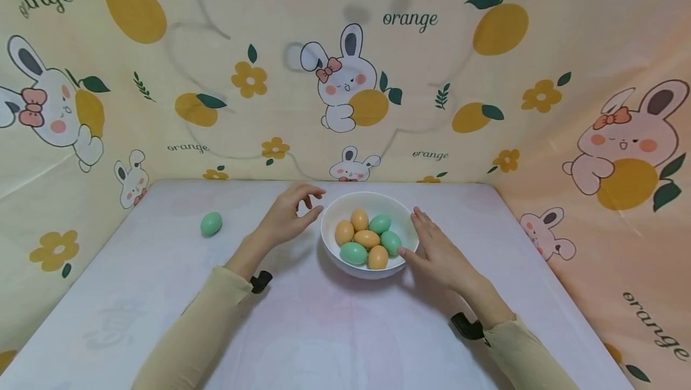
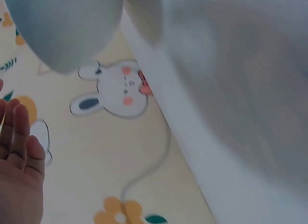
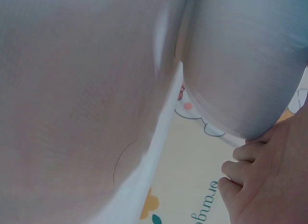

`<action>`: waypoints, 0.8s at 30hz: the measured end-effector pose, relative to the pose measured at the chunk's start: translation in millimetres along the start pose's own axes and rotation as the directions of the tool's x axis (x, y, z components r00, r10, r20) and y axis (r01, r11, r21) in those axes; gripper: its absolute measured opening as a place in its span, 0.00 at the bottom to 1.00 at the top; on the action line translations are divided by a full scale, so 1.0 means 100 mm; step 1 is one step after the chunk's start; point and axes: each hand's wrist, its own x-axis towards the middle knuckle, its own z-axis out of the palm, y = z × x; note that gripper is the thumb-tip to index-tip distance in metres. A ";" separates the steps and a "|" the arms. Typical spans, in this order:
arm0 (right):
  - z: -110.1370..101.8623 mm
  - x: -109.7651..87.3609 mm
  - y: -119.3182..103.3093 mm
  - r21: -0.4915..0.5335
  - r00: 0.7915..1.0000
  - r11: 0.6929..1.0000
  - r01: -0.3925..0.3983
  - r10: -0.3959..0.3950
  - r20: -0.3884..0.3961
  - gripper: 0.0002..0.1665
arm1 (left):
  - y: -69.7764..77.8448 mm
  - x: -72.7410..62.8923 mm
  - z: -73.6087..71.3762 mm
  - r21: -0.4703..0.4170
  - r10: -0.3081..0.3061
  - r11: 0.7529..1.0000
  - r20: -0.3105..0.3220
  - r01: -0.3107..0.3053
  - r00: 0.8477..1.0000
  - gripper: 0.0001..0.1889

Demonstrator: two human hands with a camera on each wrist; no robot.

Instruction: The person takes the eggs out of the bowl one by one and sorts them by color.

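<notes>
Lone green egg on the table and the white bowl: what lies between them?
The head view shows the left hand between the lone green egg and white bowl.

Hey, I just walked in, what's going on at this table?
A person has both hands at a white bowl holding four orange eggs and three green eggs. The right hand touches the bowl's right side with its fingers extended. The left hand is beside the left rim, apparently not touching it. One more green egg lies outside the bowl, on the left of the table.
</notes>
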 end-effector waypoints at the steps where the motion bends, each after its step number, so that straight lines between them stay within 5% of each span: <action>1: 0.00 0.00 0.00 -0.001 1.000 1.000 0.002 -0.002 -0.001 0.59 | 0.02 0.03 0.03 -0.002 0.010 1.000 0.011 -0.010 1.000 0.17; 7: 0.00 0.01 0.00 0.007 1.000 1.000 0.006 -0.006 -0.001 0.58 | 0.14 0.17 0.19 -0.025 0.075 0.997 0.089 -0.073 0.993 0.16; 12: 0.00 0.01 0.00 0.005 1.000 1.000 0.010 -0.010 -0.002 0.58 | 0.25 0.26 0.30 -0.037 0.092 0.996 0.224 -0.086 0.970 0.17; 16: -0.01 0.00 0.00 0.012 1.000 1.000 0.014 -0.014 -0.008 0.58 | 0.32 0.32 0.37 -0.043 0.074 0.997 0.365 -0.062 0.928 0.17; 24: -0.02 0.01 -0.01 0.006 1.000 1.000 0.014 -0.014 0.006 0.58 | 0.44 0.40 0.44 0.082 -0.035 0.997 0.580 -0.015 0.814 0.13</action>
